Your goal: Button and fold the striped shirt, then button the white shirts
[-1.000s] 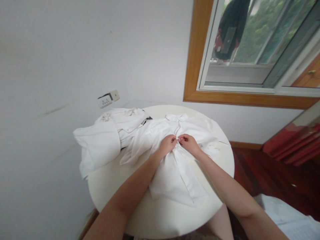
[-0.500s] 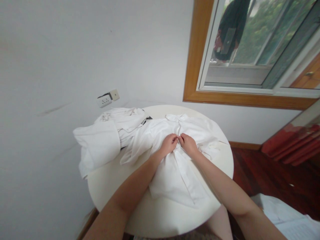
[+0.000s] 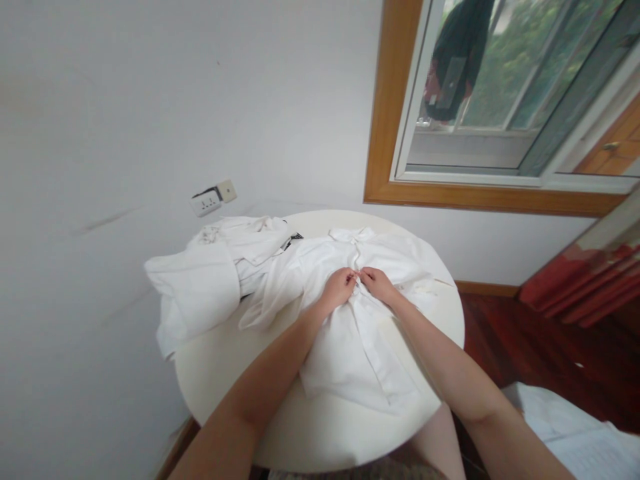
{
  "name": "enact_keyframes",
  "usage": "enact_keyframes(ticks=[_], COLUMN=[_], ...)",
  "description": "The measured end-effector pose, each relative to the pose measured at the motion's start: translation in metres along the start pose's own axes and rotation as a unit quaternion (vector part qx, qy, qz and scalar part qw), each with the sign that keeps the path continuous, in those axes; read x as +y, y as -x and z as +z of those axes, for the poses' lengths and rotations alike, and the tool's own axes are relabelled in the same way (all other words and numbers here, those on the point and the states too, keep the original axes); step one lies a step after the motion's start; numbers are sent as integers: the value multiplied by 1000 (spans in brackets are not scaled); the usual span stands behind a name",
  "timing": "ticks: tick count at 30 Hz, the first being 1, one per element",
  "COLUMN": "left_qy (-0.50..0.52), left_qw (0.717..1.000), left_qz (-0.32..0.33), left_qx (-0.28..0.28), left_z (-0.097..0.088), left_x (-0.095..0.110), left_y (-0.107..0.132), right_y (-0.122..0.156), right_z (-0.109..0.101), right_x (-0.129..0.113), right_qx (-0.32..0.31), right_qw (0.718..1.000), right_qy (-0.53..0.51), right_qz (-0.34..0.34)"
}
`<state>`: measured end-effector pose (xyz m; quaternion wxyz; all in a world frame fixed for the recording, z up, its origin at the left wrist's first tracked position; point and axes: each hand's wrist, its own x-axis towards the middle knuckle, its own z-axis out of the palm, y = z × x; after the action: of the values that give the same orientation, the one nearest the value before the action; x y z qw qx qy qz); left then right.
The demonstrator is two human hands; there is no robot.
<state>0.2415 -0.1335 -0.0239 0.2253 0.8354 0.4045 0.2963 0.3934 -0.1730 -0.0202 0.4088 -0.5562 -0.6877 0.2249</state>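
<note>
A white shirt [image 3: 357, 360] lies front up on the round white table [image 3: 300, 433], its collar toward the wall and its hem toward me. My left hand [image 3: 341, 285] pinches the left edge of the front opening near the middle. Opposite it, fingertips almost touching, my right hand [image 3: 376, 283] pinches the other edge. Whatever small part sits between the fingertips, perhaps a button, is too small to make out. Above the hands, the front runs up to the collar; below them the two front panels spread apart.
More white garments [image 3: 200, 280] are heaped at the table's left, overhanging its edge. A wall socket [image 3: 205, 203] is above them. The window frame [image 3: 380, 133] rises behind, and a red curtain [image 3: 575, 287] hangs at right. Something white [image 3: 565, 420] lies low at right.
Both hands stay at the same spot on the shirt front, with small finger movements; the right hand's fingers have shifted slightly. The camera view has turned a little to the right.
</note>
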Motion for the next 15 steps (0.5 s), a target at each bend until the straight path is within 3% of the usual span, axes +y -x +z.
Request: enact_keyframes(ticks=[4, 9, 15], left_qy=[-36, 10, 9], left_qw=[998, 999, 1000], left_qz=[-44, -31, -4], left_qx=[-9, -17, -2], left_z=[-1, -3, -2], left_x=[3, 1, -3], left_y=[0, 1, 3], right_y=[4, 5, 8], right_z=[-2, -3, -6], right_x=[-8, -14, -8], right_qx=[-24, -5, -30], right_qw=[998, 985, 991], right_qy=[-60, -136, -122], right_qz=[27, 105, 52])
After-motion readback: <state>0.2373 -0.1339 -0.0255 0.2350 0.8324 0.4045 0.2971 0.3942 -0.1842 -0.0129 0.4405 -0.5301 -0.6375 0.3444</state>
